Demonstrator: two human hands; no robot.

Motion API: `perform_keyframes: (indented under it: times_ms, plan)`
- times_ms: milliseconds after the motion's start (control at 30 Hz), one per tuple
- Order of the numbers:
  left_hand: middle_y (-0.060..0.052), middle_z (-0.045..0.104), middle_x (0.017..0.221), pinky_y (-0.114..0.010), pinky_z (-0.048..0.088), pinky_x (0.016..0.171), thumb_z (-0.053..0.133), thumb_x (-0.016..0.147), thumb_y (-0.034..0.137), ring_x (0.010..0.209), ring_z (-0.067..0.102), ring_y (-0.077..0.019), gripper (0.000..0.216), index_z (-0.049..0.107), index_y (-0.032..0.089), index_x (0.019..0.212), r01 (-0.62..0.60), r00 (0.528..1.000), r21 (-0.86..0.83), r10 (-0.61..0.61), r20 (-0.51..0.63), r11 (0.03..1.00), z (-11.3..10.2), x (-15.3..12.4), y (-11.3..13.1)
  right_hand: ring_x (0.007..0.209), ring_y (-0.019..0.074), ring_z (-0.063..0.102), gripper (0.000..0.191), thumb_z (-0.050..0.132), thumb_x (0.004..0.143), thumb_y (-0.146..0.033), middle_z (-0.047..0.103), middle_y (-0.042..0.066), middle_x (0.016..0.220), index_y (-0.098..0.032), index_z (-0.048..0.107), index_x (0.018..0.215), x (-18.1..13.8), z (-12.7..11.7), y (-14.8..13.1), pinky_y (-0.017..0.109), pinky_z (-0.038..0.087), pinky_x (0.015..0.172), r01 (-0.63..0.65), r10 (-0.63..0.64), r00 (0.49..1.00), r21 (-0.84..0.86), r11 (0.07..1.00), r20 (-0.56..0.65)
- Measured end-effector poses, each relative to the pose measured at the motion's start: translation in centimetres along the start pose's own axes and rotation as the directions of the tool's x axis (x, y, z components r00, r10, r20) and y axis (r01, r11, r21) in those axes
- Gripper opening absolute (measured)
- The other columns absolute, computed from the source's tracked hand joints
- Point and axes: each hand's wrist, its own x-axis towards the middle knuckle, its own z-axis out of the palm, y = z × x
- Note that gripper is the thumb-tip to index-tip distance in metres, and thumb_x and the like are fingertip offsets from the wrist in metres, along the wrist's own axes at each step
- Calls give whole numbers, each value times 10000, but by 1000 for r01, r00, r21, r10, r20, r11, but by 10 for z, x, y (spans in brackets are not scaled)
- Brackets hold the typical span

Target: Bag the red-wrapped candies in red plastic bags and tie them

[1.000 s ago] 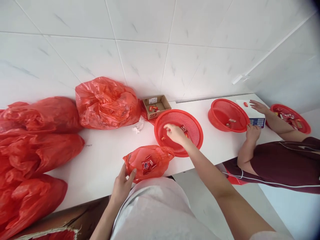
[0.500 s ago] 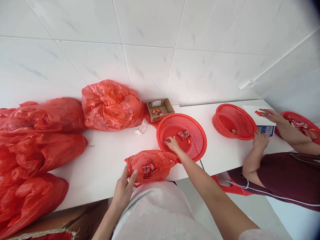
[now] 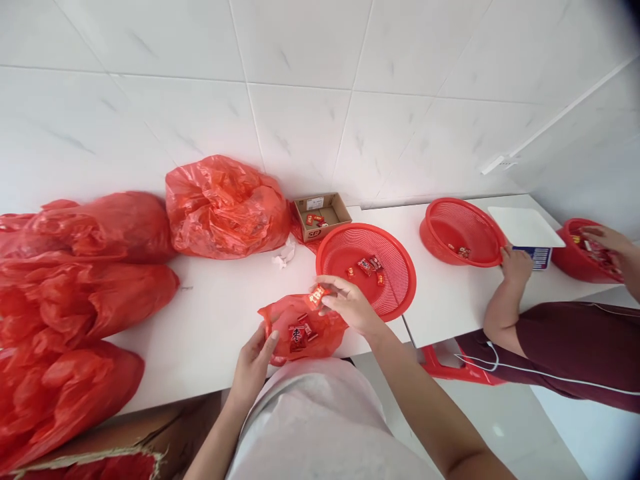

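A small red plastic bag [image 3: 299, 325] with several wrapped candies inside lies at the white counter's front edge. My left hand [image 3: 253, 363] grips the bag's left rim, fingers closed on the plastic. My right hand [image 3: 347, 305] hovers over the bag's mouth and pinches a red wrapped candy [image 3: 317, 295]. Just behind sits a round red mesh basket [image 3: 395, 267] holding a few more candies [image 3: 367, 265].
Several large stuffed red bags [image 3: 225, 207] fill the counter's left side. A small cardboard box [image 3: 321, 215] stands by the wall. At the right, another person [image 3: 560, 337] holds a second red basket [image 3: 463, 230]; beyond it are a white scale [image 3: 526, 229] and a third basket [image 3: 583, 257].
My right hand has left the red basket with a candy and come back over the small bag. The other person's far hand moved from the scale to the third basket.
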Motion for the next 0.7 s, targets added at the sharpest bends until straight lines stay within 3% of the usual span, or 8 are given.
perform_keyframes:
  times_ms: [167, 333, 400, 467, 533, 700]
  plan:
    - [-59, 759, 926, -349, 502, 878, 646, 819, 486, 894, 674, -239, 406, 740, 160, 1042, 62, 989, -205, -32, 145, 977, 2, 0, 13, 876, 147, 612, 261, 601, 857, -226, 667, 27, 1060, -240, 641, 1115, -6, 35, 22, 305, 508, 793, 32, -4, 995, -292, 956, 95]
    - [-32, 734, 862, -297, 494, 796, 680, 808, 428, 811, 641, -186, 303, 739, 164, 944, 33, 996, -294, -9, 83, 955, 1, 2, 10, 984, 158, 595, 273, 607, 864, -270, 621, 31, 1169, -258, 566, 1134, -10, 54, 38, 298, 482, 833, 46, -25, 996, -263, 964, 82]
    - [-26, 724, 840, -290, 491, 781, 681, 807, 423, 785, 627, -174, 290, 739, 162, 922, 13, 997, -282, 8, 72, 959, 0, 2, 7, 866, 144, 599, 230, 609, 874, -352, 625, 22, 1059, -249, 547, 1071, -9, 53, 42, 283, 484, 752, -16, 27, 998, -205, 979, 48]
    - [-26, 721, 834, -288, 490, 778, 681, 805, 421, 780, 622, -172, 288, 741, 160, 909, 0, 997, -265, 20, 74, 964, 0, 2, 7, 687, 122, 544, 217, 564, 902, -440, 580, -12, 824, -226, 529, 898, -8, 50, 46, 262, 450, 636, -55, 62, 998, -224, 973, 26]
    - [-34, 723, 838, -297, 495, 791, 682, 803, 418, 806, 628, -184, 290, 743, 157, 915, -6, 995, -261, 30, 91, 965, 0, 1, 7, 597, 114, 467, 323, 472, 948, -483, 484, -35, 671, -219, 466, 763, -8, 47, 50, 255, 396, 576, -37, 49, 998, -319, 947, 29]
    - [-38, 713, 822, -307, 501, 785, 682, 795, 430, 806, 624, -192, 298, 728, 150, 884, 6, 994, -227, 18, 106, 974, 1, 0, 6, 551, 118, 391, 359, 319, 1012, -406, 418, -39, 608, -222, 380, 710, -11, 46, 54, 268, 309, 557, 90, -87, 996, -621, 779, 35]
